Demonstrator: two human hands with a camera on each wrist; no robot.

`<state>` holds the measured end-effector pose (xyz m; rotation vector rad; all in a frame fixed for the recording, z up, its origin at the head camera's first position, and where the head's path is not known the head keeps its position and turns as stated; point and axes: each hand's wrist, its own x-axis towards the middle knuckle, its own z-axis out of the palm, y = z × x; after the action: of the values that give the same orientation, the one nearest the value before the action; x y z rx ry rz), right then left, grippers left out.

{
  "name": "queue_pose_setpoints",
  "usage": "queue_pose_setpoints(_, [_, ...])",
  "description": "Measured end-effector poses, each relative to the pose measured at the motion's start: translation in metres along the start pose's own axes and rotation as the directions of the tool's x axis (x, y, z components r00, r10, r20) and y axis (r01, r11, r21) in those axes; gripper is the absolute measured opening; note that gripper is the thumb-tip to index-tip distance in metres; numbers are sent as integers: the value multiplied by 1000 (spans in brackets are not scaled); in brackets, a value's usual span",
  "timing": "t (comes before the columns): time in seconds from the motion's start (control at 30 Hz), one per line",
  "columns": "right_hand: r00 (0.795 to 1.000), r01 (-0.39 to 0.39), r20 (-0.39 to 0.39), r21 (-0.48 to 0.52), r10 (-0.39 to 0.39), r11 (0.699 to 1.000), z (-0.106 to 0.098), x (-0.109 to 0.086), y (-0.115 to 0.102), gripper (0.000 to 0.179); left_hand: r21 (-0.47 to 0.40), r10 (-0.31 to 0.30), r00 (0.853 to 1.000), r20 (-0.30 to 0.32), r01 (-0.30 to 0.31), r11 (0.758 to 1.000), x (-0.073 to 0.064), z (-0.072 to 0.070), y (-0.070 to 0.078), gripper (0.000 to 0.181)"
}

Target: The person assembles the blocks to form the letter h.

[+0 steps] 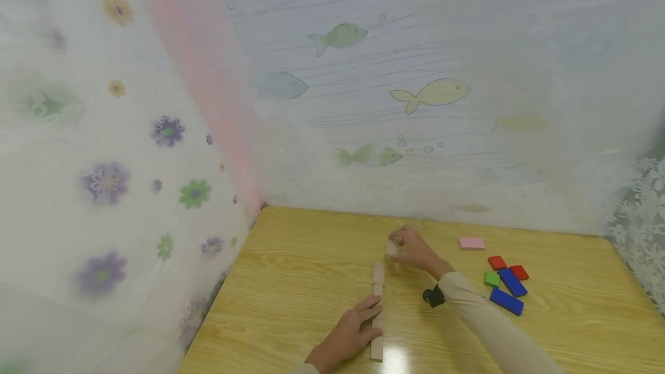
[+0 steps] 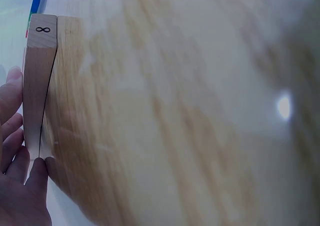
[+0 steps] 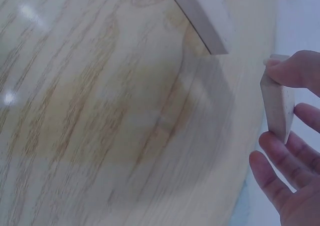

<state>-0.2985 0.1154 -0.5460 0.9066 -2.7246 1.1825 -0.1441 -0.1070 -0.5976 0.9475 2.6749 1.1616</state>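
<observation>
R hand pinching a block past the row's far end; L hand on the row

Nearest me, my L hand rests on the row of pale blocks, fingers laid loosely over it. L wrist view adds what head view misses: a number 8 on a block's end face. Dark object by my R forearm, can't ID it.

Farther out, my R hand pinches another pale block btwn thumb & fingers, just R of & slightly beyond the row's far end. R wrist view shows the gap better: held block & row end are apart, w/ wood grain btwn.

Well off to the R: two blue blocks, green block & two red blocks bunched up; pink block sits apart, farther back.

Most room for moving is L of the row, where the table runs wide to its L edge; a narrower strip separates R hand from the back edge. Beyond: fish-print sheet.
</observation>
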Motion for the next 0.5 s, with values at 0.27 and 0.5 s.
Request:
queue_pose_setpoints(0.27, [999, -46, 31, 28, 45, 999, 9, 3, -4, 44, -3, -17, 1000, 12, 17, 1000, 0, 0, 0, 53])
queue_pose_setpoints(0.5, [994, -90, 55, -4, 90, 996, 19, 7, -2, 45, -14, -27, 1000, 13, 27, 1000, 1, 1, -2, 53])
